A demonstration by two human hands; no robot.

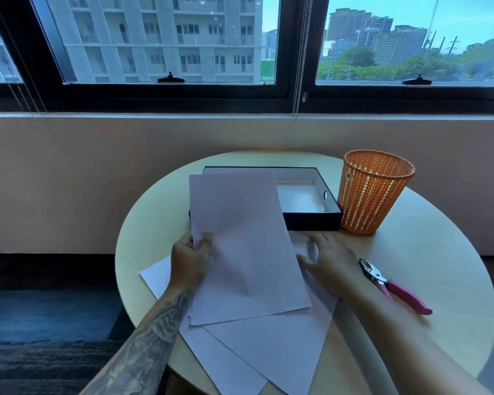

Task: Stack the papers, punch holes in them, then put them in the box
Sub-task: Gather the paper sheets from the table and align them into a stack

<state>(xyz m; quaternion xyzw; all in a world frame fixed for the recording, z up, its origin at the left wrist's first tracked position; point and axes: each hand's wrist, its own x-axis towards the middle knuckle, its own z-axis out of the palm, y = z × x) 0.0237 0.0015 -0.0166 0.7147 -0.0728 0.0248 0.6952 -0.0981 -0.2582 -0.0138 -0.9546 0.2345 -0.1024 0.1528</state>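
Observation:
My left hand (190,259) pinches the left edge of a white paper sheet (244,246) and holds it lifted and tilted above the table. Several more loose sheets (271,346) lie fanned out on the round table beneath it. My right hand (325,260) rests with fingers spread flat on a sheet lying to the right; it is blurred. A shallow black box (311,216) with a pale inside stands open behind the papers, partly hidden by the lifted sheet. A hole punch (391,285) with pink handles lies to the right of my right hand.
An orange mesh basket (374,192) stands right of the box, touching or nearly touching its corner. The round pale table (445,280) sits against a beige wall under a window. Dark carpet lies to the left, below the table edge.

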